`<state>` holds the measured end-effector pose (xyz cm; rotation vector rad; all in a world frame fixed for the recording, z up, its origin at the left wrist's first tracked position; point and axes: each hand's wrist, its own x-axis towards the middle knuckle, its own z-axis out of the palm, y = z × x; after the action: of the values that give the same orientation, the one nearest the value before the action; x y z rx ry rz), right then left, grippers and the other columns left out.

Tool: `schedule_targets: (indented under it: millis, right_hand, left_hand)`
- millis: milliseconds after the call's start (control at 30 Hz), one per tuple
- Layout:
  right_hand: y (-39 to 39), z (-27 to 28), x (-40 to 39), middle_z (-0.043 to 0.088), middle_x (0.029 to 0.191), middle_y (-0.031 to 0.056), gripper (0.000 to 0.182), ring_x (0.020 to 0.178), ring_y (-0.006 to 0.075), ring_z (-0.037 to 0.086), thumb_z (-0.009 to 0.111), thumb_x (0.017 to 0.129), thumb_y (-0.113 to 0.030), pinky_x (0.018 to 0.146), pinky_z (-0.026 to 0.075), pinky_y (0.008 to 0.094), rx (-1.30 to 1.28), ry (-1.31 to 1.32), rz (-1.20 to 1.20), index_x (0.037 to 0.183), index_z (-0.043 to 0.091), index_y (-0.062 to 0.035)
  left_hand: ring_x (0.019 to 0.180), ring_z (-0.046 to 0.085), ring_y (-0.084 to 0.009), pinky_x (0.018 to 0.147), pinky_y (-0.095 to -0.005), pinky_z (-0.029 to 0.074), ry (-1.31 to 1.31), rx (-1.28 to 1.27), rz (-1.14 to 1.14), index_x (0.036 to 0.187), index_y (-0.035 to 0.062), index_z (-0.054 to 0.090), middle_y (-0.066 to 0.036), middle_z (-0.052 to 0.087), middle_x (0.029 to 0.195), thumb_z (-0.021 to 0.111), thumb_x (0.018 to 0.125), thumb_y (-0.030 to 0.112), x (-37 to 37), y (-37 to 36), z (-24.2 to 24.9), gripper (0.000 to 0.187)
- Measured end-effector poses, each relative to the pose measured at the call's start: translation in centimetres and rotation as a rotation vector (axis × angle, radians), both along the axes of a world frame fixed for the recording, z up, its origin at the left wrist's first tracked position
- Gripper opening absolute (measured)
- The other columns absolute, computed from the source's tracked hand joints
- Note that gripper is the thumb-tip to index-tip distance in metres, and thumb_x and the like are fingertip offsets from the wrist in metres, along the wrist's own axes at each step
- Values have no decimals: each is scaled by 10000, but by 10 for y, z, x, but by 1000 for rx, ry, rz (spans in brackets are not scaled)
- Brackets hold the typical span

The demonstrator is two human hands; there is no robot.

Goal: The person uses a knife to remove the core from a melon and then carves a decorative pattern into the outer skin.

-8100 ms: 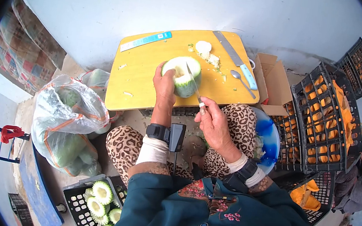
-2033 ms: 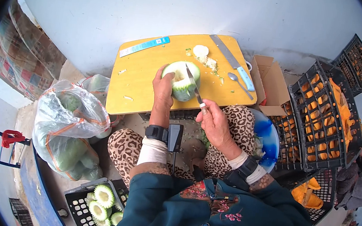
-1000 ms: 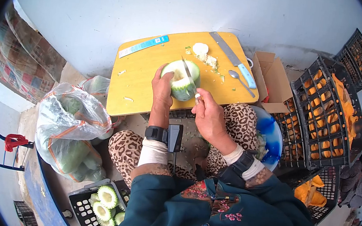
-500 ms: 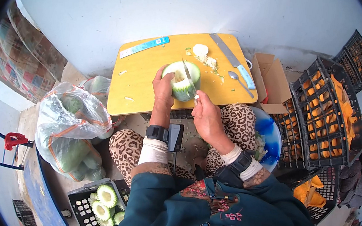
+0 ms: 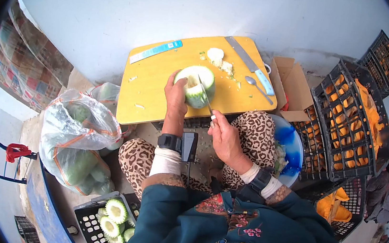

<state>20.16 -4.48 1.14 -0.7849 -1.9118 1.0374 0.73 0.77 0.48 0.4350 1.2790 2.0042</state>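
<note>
A hollowed winter melon (image 5: 198,101) with a pale cut rim stands at the front of the yellow table (image 5: 149,80). My left hand (image 5: 176,95) grips its left side, thumb over the rim. In my right hand (image 5: 227,138) is a small knife (image 5: 206,94), held by its light handle below and right of the melon. Its blade slants up to the left across the rim, with the tip over the hollow. White pulp scraps (image 5: 222,66) lie behind the melon. To the right rest a large knife (image 5: 249,64) with a blue handle and a metal spoon (image 5: 257,88).
A blue-white strip (image 5: 156,51) lies at the table's back left. Plastic-bagged green melons (image 5: 79,142) stand left; a black crate (image 5: 89,227) below holds cut melon pieces. On the right are a cardboard box (image 5: 290,87), a blue-white basin (image 5: 296,152) and crates (image 5: 343,119) of orange pieces.
My right hand has drawn the knife down and slightly right, so more of the blade shows outside the rim. My left hand stays on the melon.
</note>
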Motion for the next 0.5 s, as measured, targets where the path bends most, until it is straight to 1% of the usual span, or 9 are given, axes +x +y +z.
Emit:
schedule_targets:
  millis: [67,167,233,300,333,433,500]
  right_hand:
    - [-4,-2,8,636,887,213,322,717,295,658,500,908,-20,662,519,365,105,-4,24,1224,475,34]
    - [-14,1,23,636,911,214,334,721,289,664,513,898,-11,660,524,360,19,-16,196,1229,480,22]
    - [-15,2,29,640,871,185,339,730,266,670,506,901,-19,659,526,343,-53,-29,145,1240,485,-5]
    - [-9,1,32,640,849,167,336,724,252,669,498,906,-26,656,526,334,-84,-37,97,1242,488,-16]
    - [-6,-2,34,637,825,148,332,719,239,665,493,910,-35,652,523,326,-60,-27,86,1242,489,-16]
    - [-2,-2,42,637,826,148,340,719,228,661,503,908,-38,655,521,327,-33,-69,82,1247,486,-18]
    - [-2,-5,50,641,844,166,332,731,244,661,518,901,-38,660,519,332,-29,-83,82,1231,502,-7]
  left_hand:
    - [988,586,-233,847,-328,480,3,3,9,1232,-1,518,-141,598,1112,528,814,43,-1,1,-1,420]
    - [993,584,-229,858,-326,473,15,6,24,1232,-1,518,-140,598,1115,532,814,44,-2,1,-3,421]
    - [994,583,-227,864,-326,469,38,10,10,1232,1,519,-142,596,1118,534,815,46,-1,1,-3,420]
    - [994,583,-227,869,-326,466,39,-5,22,1233,2,520,-142,596,1119,536,815,50,0,2,-2,422]
    - [994,582,-227,871,-326,464,41,-11,29,1234,3,520,-142,596,1119,537,815,52,0,2,-2,423]
    - [993,583,-226,871,-324,464,19,-17,23,1231,7,525,-140,598,1118,538,814,56,0,3,-2,420]
    - [990,584,-225,870,-324,465,17,-15,26,1228,8,528,-138,601,1115,540,812,55,-2,2,-2,419]
